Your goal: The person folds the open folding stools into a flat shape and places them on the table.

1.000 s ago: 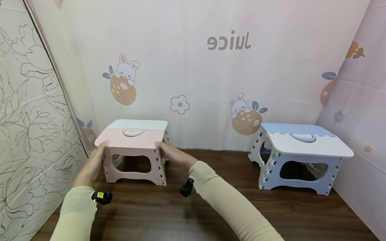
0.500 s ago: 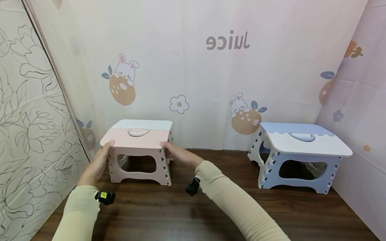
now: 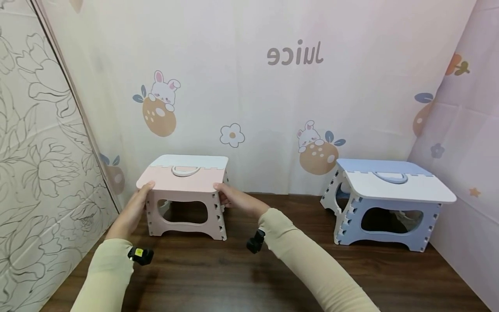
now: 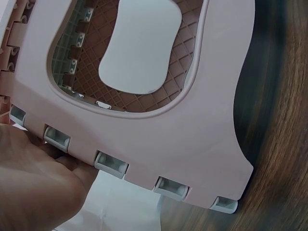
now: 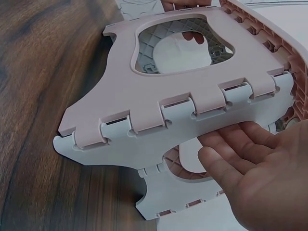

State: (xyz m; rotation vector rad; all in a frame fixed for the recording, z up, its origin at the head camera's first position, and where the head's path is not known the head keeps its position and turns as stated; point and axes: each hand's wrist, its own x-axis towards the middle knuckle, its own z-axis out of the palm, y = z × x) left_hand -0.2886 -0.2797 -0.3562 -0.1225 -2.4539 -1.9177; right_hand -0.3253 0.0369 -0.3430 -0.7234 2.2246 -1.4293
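Note:
A pink and white folding step stool (image 3: pixel 177 182) stands unfolded on the wooden floor in the left half of the head view. My left hand (image 3: pixel 132 212) grips its left side, thumb at the front corner of the top. In the left wrist view, the left fingers (image 4: pixel 72 163) pass behind the hinged side edge and are partly hidden. My right hand (image 3: pixel 242 200) holds the opposite side, thumb on the right front corner. The right wrist view has the right fingers (image 5: pixel 240 139) bent against the white side panel, under the seat.
A blue and white folding step stool (image 3: pixel 393 208) stands unfolded at the right. Behind both stools hangs a printed curtain (image 3: pixel 249 95) with rabbits and fruit. A flower-patterned panel (image 3: pixel 50 173) borders the left side. Dark wood floor (image 3: pixel 202 277) lies in front.
The pink and white step stool has slid a short way to the right, with both hands moving along on its sides. The blue and white stool has stayed put.

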